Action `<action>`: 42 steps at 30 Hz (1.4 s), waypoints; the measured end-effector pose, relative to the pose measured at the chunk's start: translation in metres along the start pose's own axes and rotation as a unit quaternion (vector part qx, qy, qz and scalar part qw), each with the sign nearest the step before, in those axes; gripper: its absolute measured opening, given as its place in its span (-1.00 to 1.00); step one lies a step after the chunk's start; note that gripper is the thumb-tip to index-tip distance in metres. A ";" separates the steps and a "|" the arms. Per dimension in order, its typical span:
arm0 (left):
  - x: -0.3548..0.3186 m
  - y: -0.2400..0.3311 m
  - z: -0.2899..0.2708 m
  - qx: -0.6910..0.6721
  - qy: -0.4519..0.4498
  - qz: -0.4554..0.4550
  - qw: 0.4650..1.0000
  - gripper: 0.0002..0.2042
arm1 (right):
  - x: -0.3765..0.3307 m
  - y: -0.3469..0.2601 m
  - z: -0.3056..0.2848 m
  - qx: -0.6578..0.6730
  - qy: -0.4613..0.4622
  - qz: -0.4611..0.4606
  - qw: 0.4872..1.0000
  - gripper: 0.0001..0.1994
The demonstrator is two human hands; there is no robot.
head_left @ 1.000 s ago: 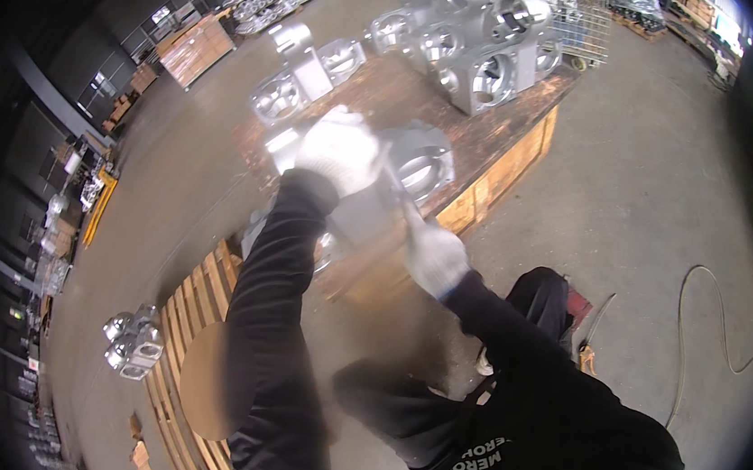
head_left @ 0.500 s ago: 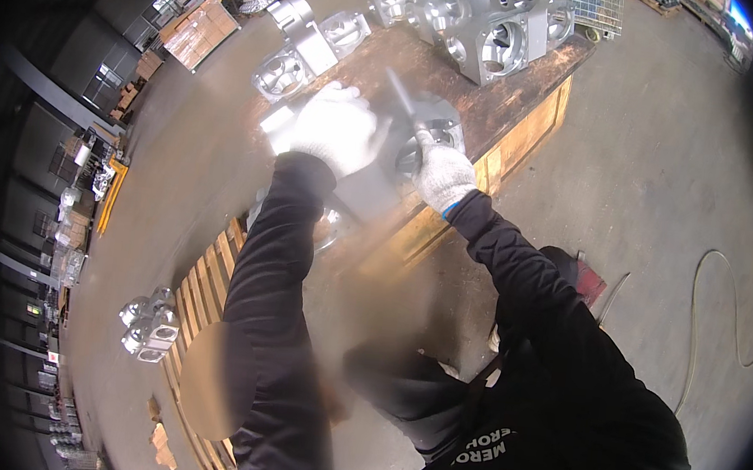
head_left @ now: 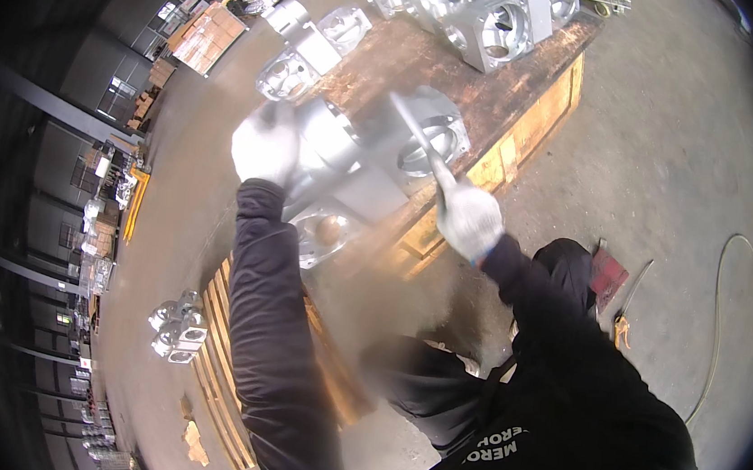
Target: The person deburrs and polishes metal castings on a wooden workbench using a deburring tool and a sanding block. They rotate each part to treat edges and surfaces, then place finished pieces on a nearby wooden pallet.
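Note:
A large silver metal casting [head_left: 367, 189] with ring-shaped flanges and a round middle body lies on the near end of the wooden bench. My left hand [head_left: 265, 145], in a white glove, is closed at the casting's left side, its fingers curled against the edge and partly blurred. My right hand [head_left: 470, 219], also gloved in white, is closed round a long, slim grey file-like tool [head_left: 422, 140]. The tool points up and left, passing in front of the casting's right flange opening. Motion blur hides whether it touches the metal.
More silver castings stand on the bench [head_left: 403, 56] at its far end, with another [head_left: 308, 52] at far left. A wooden pallet [head_left: 222, 383] lies on the floor at lower left, near small castings [head_left: 177, 325]. At right are an orange-handled tool [head_left: 622, 331] and a hose [head_left: 719, 313].
My left hand has moved left and slightly down, from over the casting to its left side. My right hand has drawn back right and down with the file-like tool. The view has shifted slightly.

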State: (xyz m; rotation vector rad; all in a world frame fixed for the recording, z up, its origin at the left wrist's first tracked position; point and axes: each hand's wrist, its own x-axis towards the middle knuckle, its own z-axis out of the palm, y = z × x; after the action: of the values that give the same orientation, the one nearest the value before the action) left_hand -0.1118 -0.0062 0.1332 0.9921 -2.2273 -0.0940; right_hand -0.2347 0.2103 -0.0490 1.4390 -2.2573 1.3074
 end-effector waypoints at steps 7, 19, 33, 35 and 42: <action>0.005 -0.016 0.009 -0.006 0.029 0.018 0.999 -0.62 | -0.006 0.010 0.014 0.070 -0.006 0.077 0.995 -0.38; 0.004 -0.016 0.007 -0.034 0.013 0.018 0.999 -0.61 | 0.001 0.031 0.020 0.124 0.048 0.084 0.988 -0.45; 0.005 -0.022 0.008 -0.070 -0.007 0.036 0.997 -0.64 | 0.003 0.042 -0.013 0.020 0.068 -0.001 0.997 -0.43; 0.005 -0.023 0.008 -0.080 0.015 0.036 0.996 -0.65 | -0.001 0.046 -0.016 -0.094 -0.051 0.078 0.991 -0.42; 0.002 -0.024 0.007 -0.129 -0.019 0.017 0.991 -0.69 | 0.004 0.072 -0.007 -0.030 0.029 -0.004 0.999 -0.36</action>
State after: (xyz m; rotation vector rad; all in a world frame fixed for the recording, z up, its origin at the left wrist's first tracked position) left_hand -0.1027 -0.0259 0.1213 0.8168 -2.1977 -0.3775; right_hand -0.2962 0.2239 -0.0848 1.3710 -2.2323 1.2523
